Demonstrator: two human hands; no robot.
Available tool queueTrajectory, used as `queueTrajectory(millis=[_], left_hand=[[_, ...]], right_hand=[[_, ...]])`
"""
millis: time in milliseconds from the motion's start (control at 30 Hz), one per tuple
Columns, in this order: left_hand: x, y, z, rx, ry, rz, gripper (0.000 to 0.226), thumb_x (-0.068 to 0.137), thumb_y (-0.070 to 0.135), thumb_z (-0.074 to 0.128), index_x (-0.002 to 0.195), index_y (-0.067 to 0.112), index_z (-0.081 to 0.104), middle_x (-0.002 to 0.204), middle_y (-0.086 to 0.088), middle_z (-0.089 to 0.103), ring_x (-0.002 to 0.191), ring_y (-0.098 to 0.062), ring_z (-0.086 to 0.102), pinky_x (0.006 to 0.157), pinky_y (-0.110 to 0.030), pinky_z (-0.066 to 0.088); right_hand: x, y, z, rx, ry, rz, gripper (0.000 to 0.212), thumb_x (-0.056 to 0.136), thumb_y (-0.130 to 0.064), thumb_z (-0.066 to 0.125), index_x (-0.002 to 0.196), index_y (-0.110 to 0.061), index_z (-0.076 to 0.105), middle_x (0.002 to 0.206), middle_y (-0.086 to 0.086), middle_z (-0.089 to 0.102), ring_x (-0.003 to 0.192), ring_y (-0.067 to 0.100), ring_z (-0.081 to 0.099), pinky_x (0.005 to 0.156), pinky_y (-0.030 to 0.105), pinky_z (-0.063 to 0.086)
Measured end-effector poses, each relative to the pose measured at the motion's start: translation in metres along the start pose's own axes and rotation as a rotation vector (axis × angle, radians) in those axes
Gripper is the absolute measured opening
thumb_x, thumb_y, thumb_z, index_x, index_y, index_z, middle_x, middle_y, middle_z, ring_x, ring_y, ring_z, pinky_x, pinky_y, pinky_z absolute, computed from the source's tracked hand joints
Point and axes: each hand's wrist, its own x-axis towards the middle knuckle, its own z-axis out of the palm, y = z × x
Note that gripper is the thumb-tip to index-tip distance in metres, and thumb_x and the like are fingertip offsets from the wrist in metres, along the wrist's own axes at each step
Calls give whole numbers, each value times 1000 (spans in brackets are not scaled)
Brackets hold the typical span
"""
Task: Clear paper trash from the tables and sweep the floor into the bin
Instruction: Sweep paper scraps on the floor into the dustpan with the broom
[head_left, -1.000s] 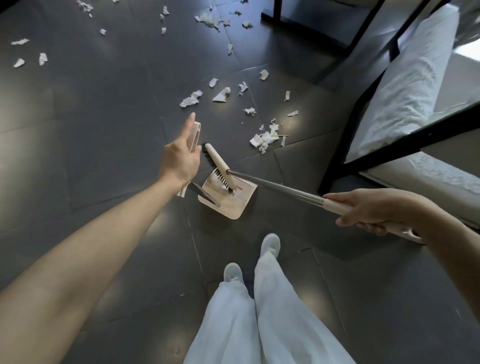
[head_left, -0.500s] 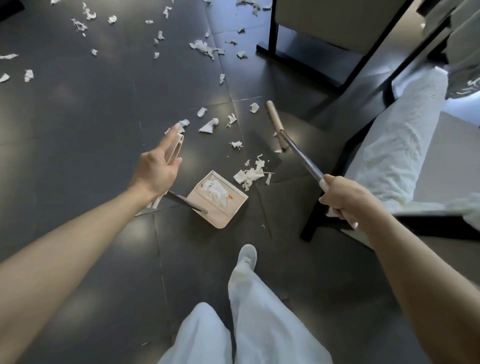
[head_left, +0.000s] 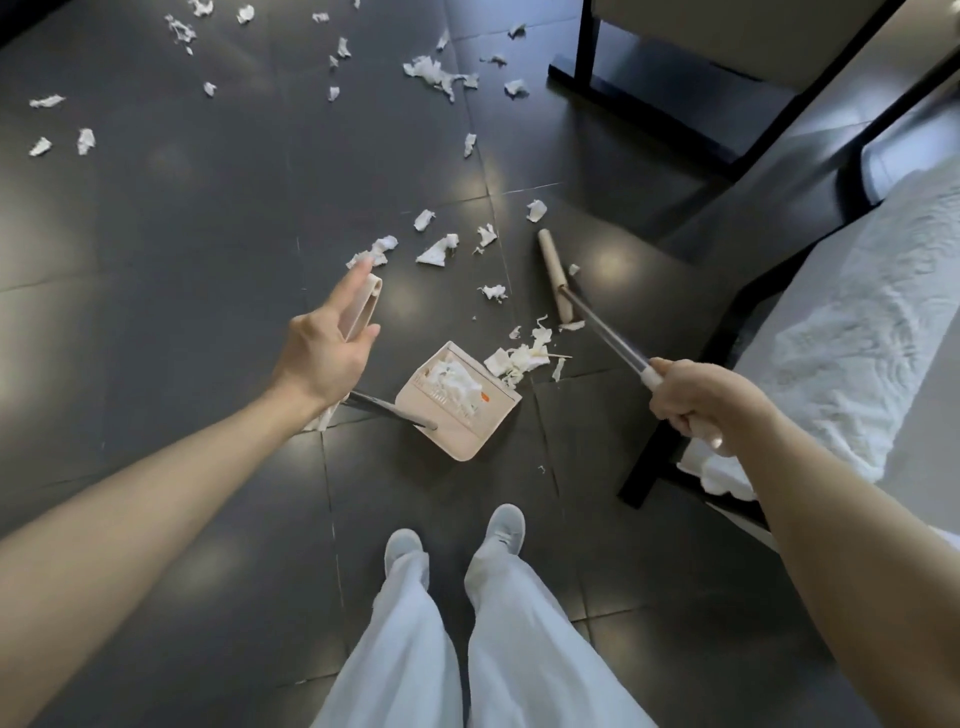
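Shoes (head_left: 506, 525) are planted close behind the dustpan (head_left: 483, 421), and that's the first worry: one careless step forward would kick the pan and spill the wad of paper already sitting in it.

The left hand (head_left: 324, 345) has the top of the dustpan's long handle, thumb and lower fingers curled on it, forefinger stretched out along it. That looks a light hold, so I'd judge the pan could twist or skid if the broom shoves hard into its lip.

The right hand (head_left: 696, 397) is wrapped tight round the broom (head_left: 606, 328) shaft. The brush head sits out beyond the paper pile (head_left: 524, 353), which lies right at the pan's mouth. Pull too fast and those light shreds will likely flick over or round the pan rather than into it. A couple of bits beside the head may be missed.

It's tight on the right. The black frame leg (head_left: 644, 478) under the white cushion (head_left: 857, 338) stands just beside the right hand, so a wide backswing could knock the shaft against it. Left and ahead, the dark floor (head_left: 182, 234) gives plenty of room.

Further out, paper scraps (head_left: 431, 73) lie scattered well apart. Some are near the far furniture leg (head_left: 587, 36), where the broom must work along the edge. No bin in sight.
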Motion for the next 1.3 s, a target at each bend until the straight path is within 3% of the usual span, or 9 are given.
queueTrajectory(millis=[133,267,433,567,733,900,1033,1167,1300], left_hand=[[14,9,3,22,-30,45,69,88,5,62,144,36,37,131,9,57,119,5,36,82,13,21],[23,13,8,2,-77,46,67,89,8,60,145,37,36,133,10,56,114,11,43,84,11,21],[21,4,2,15,-88,72,66,90,11,59,145,38,34,132,8,58,116,-8,53,88,2,26],[14,-11,-9,-23,-116,135,69,89,6,58,146,35,33,133,11,54,121,10,32,81,13,20],[-5,-32,-27,-41,-216,188,70,90,6,58,147,36,31,134,16,51,119,7,48,89,8,24],[-24,-46,-43,-86,-264,242,70,88,1,57,146,33,34,122,26,46,102,35,36,89,9,23],[-36,-58,-52,-95,-316,237,71,89,3,56,144,41,33,130,22,50,112,26,40,95,4,26],[-46,-64,-50,-69,-395,237,74,90,6,57,142,50,29,130,25,49,119,12,46,98,-1,26],[-41,-56,-42,-17,-339,277,71,88,8,59,145,42,32,124,23,51,102,28,39,86,11,20]], right_hand=[[-21,4,26,72,-84,5,85,82,2,46,153,-35,15,80,11,57,63,24,56,55,31,48],[-59,6,57,219,-185,9,82,88,-2,53,149,-45,21,74,10,58,50,15,49,45,24,43],[-116,-1,90,253,-244,-22,80,88,-4,53,147,-49,24,64,6,53,41,11,45,38,20,38],[-159,-1,111,286,-139,11,79,86,-5,50,144,-52,27,57,4,48,30,10,39,36,18,33],[-200,-9,139,214,-49,63,82,84,-7,49,145,-54,20,64,7,58,37,16,49,38,20,39],[-220,-3,164,263,21,137,81,84,-10,54,145,-53,23,58,6,57,32,15,47,36,18,38],[-215,-5,181,169,68,182,80,83,-11,51,147,-47,22,67,4,58,34,13,53,32,14,32],[-194,-32,198,159,95,137,62,91,-13,38,148,-33,27,93,5,52,70,20,60,41,22,42],[-187,-62,227,261,-4,132,58,91,-11,37,146,-29,32,94,2,55,62,16,59,39,18,43]])
